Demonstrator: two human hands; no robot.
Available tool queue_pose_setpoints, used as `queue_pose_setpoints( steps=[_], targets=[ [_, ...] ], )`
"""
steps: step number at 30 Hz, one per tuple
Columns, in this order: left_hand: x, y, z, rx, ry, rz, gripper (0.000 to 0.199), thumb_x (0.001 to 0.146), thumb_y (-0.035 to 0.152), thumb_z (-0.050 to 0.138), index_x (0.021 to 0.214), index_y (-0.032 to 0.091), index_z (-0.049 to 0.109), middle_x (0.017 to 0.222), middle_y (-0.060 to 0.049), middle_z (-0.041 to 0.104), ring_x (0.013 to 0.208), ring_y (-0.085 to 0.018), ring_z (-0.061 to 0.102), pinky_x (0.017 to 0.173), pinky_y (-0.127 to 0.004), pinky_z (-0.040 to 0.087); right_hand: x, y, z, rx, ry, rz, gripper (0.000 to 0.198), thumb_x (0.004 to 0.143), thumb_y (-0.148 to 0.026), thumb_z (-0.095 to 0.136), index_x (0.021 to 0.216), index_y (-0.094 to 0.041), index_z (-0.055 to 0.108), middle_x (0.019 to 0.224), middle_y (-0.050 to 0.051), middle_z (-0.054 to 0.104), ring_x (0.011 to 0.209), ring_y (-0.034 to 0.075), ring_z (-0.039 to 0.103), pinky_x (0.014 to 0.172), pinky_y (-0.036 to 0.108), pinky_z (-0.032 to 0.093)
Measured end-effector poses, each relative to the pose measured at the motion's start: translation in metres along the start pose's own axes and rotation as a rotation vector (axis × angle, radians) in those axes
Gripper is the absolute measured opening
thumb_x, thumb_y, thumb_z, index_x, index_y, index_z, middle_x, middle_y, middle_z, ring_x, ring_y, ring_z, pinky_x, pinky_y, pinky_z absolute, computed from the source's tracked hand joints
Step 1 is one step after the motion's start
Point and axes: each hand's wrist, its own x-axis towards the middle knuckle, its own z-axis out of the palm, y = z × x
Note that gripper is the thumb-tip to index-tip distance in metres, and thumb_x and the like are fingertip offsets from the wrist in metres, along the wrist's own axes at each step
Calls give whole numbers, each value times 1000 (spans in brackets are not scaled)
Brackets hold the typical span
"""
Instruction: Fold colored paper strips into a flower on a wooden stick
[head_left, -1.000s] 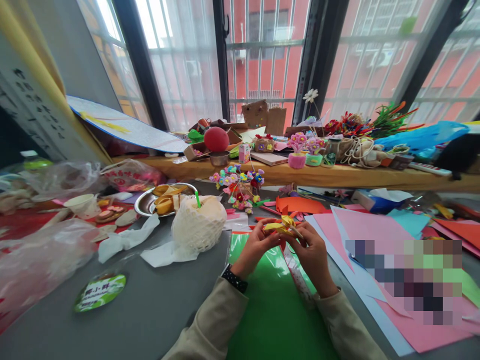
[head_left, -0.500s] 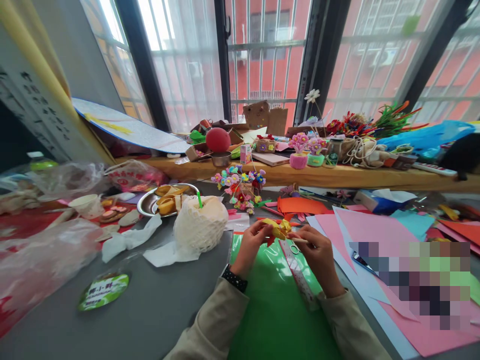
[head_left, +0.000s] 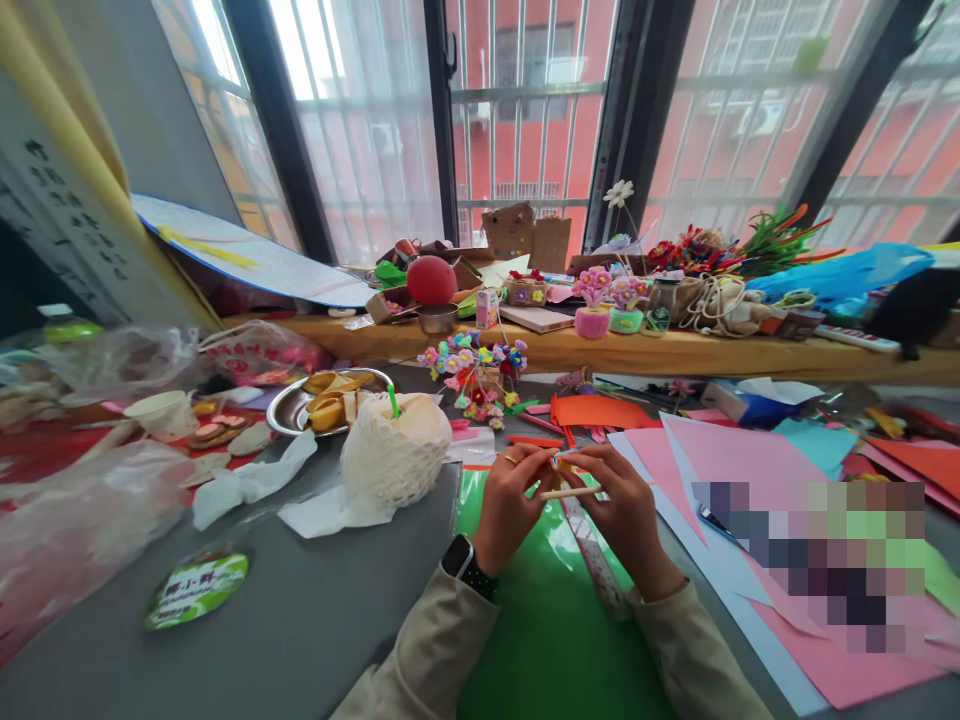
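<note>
My left hand (head_left: 517, 495) and my right hand (head_left: 619, 500) meet above a green mat (head_left: 517, 620), thumbs and forefingers pinched together. A thin pale stick (head_left: 571, 492) runs across between them, its right end in the fingers of my right hand. A small white-and-blue piece (head_left: 556, 461) shows at the fingertips; what it is stays unclear. My left fingers are closed, and most of what they hold is hidden. Orange paper (head_left: 568, 437) shows just behind the hands. A clear patterned ruler (head_left: 592, 555) lies on the mat beneath my right hand.
To the left stand a netted white coconut (head_left: 397, 450) with a green straw and a metal bowl (head_left: 279, 412) of peels. Pink paper sheets (head_left: 739, 455) spread to the right. Behind the hands is a bunch of pipe-cleaner flowers (head_left: 476, 375), below a crowded wooden sill (head_left: 360, 345).
The folded yellow paper piece at my fingertips has gone out of sight. My hands have drawn closer together, the left wrist has turned to show a watch, and the stick now lies crosswise.
</note>
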Motion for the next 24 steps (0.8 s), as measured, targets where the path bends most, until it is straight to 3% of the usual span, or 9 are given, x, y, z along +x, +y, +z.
queue_pose_setpoints(
  steps=[9,13,18,24],
  targets=[
    [0,-1,2,377,123,284,23,75,18,49,96,21,55,82,-4,60,80,-17,50,76,-33,37,-1,-3,4,69,55,-53,14,75,-17,53,86,-19,61,76,5,59,73,15,56,65,27,47],
    [0,-2,2,395,195,276,15,74,19,51,89,17,51,81,-3,60,79,-15,51,75,-30,37,-1,-6,6,129,81,-54,16,75,-14,52,88,-20,61,76,4,59,73,14,56,64,25,47],
    [0,-3,2,397,168,281,2,74,16,50,72,18,49,76,-1,60,76,-14,51,74,-29,37,-2,-4,7,142,74,-39,15,75,-14,53,86,-19,62,75,4,60,71,13,57,63,24,47],
    [0,-2,3,391,182,262,2,74,17,50,76,18,49,76,-1,59,75,-14,51,74,-29,37,-3,-2,7,145,61,-38,16,74,-14,53,87,-19,61,76,4,60,72,14,57,63,25,47]
  ],
)
